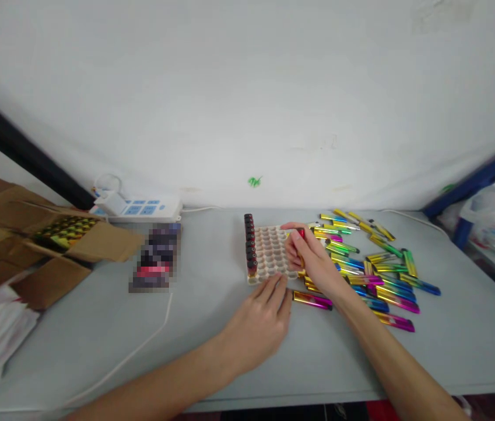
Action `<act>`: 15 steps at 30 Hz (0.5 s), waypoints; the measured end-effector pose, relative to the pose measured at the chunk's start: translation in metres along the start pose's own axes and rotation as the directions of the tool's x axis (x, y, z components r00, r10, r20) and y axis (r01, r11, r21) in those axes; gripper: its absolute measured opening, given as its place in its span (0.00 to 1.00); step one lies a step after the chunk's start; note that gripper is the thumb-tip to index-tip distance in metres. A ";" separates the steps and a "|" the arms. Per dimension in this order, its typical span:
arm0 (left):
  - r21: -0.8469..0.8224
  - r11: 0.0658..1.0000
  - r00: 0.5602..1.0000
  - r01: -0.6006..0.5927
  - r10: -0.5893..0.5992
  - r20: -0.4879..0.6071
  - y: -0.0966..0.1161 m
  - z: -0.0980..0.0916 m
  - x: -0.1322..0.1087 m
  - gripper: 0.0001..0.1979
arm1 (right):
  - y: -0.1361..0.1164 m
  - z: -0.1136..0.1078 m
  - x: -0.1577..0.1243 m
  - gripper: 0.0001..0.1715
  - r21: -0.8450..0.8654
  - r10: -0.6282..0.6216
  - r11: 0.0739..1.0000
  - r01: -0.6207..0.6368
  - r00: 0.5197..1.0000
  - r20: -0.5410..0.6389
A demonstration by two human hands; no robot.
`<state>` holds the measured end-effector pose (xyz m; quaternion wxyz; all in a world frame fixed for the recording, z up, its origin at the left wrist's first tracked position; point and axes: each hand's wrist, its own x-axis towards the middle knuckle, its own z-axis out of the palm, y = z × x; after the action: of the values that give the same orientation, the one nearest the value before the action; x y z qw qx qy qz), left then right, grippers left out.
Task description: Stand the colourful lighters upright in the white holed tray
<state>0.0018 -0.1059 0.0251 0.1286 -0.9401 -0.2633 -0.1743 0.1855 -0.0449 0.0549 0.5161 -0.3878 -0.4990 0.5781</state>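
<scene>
Left hand (pixel 260 324): fingers at near edge of holed tray (pixel 269 250), grip unclear. Right hand (pixel 313 260): fingers closed round red-ended tube (pixel 301 233).

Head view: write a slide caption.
Left hand at a pale, holed tray holding black-topped sticks; right hand gripping a reddish stick near scattered shiny multicoloured sticks.

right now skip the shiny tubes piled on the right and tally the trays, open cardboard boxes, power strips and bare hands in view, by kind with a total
holed tray: 1
open cardboard box: 1
power strip: 1
left hand and right hand: 2
Total: 5
</scene>
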 end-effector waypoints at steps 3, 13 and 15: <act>-0.016 1.000 1.000 0.011 -0.011 0.006 0.000 0.000 0.000 0.20 | 0.001 -0.003 -0.005 0.20 -0.117 0.012 0.993 -0.003 0.997 0.082; -0.069 0.997 0.999 0.024 -0.021 0.046 0.001 -0.007 0.005 0.19 | -0.011 -0.005 -0.014 0.20 -0.391 -0.089 0.914 0.109 0.994 0.070; -0.070 0.997 0.999 0.024 -0.020 0.048 0.002 -0.007 0.005 0.18 | -0.009 -0.004 -0.014 0.20 -0.440 -0.105 0.891 0.116 0.993 0.049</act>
<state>0.0048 -0.1074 0.0336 0.0870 -0.9449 -0.2702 -0.1628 0.1932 -0.0586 0.0620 0.4405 -0.4588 -0.6446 0.4242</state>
